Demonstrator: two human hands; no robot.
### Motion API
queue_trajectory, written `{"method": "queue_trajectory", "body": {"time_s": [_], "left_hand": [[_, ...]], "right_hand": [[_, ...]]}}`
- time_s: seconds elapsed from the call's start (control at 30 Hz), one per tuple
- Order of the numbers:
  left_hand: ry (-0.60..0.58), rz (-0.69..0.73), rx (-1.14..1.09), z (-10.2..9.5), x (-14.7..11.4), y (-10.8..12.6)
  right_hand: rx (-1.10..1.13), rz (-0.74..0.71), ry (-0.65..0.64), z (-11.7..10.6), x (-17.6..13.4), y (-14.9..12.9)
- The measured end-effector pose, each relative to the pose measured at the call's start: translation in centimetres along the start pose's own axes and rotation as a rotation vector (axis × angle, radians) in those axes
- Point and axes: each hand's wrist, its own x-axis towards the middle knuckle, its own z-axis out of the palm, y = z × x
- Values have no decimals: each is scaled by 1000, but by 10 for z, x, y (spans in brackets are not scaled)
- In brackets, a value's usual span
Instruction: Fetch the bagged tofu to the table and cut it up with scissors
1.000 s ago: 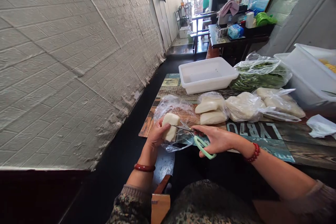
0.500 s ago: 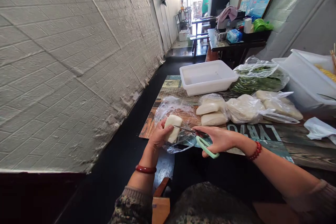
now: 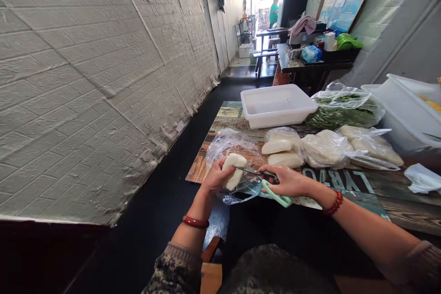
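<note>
My left hand (image 3: 217,177) is closed around a pale, block-shaped piece of food (image 3: 235,171), thumb pressed on its face; its exact kind I cannot tell. In my right hand (image 3: 285,180) is a pair of scissors (image 3: 276,196) with mint-green handles. Their blades point left and lie against the white block, though how far they cut into it I cannot make out. Under both hands a clear plastic bag (image 3: 225,140) is spread at the table's near left edge. To the right, a bag of similar white blocks (image 3: 282,151) lies just beyond my right hand.
More bagged white pieces (image 3: 325,148) lie to the right. Behind them are a white plastic tub (image 3: 278,119), bagged green vegetables (image 3: 341,111) and a larger bin (image 3: 409,110). Crumpled plastic (image 3: 423,178) rests at right. A brick-patterned wall (image 3: 103,78) runs along the left; a person (image 3: 274,11) stands far off.
The whole view has shifted slightly, so everything appears a little lower and to the right. My left hand still holds the white block, with the scissors against it; the scissor handles look somewhat differently angled.
</note>
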Motion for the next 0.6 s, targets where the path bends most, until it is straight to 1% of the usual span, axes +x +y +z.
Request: {"method": "queue_trajectory", "body": {"time_s": [0.1, 0.27, 0.47, 0.6], "left_hand": [[13, -2, -6, -1, 2, -2], [12, -29, -52, 0, 4, -6], [11, -26, -72, -3, 7, -8], [-8, -36, -95, -4, 8, -9]], "right_hand": [[-9, 5, 19, 1, 1, 1], [75, -46, 53, 3, 2, 5], [117, -85, 16, 0, 3, 10], [93, -102, 25, 0, 4, 13]]}}
